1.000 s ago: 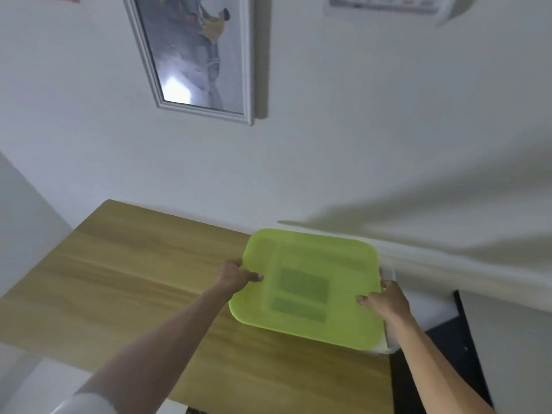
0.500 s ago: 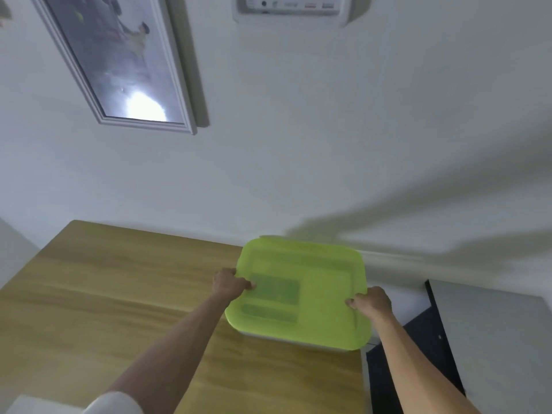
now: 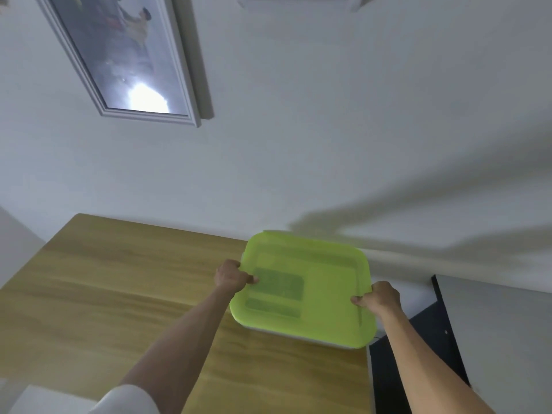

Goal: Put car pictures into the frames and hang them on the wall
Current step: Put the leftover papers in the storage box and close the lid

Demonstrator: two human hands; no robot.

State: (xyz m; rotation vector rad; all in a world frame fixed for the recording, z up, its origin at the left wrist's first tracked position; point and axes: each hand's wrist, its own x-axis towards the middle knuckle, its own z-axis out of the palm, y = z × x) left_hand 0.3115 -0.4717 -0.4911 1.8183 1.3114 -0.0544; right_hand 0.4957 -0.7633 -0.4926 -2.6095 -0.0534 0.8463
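- A plain white painted wall fills the upper two thirds of the frame, lit evenly.
- Broad soft grey shadows slant across the wall's right side, running from the middle of the frame towards the right edge.
- A light-brown wooden tabletop with streaked grain takes up the lower left, its far edge against the wall.
- A white box-shaped wall fixture sits at the top edge, cut off by the frame.
- A flat pale grey panel with a dark edge stands at lower right.
- A dark, near-black surface lies between tabletop and panel.
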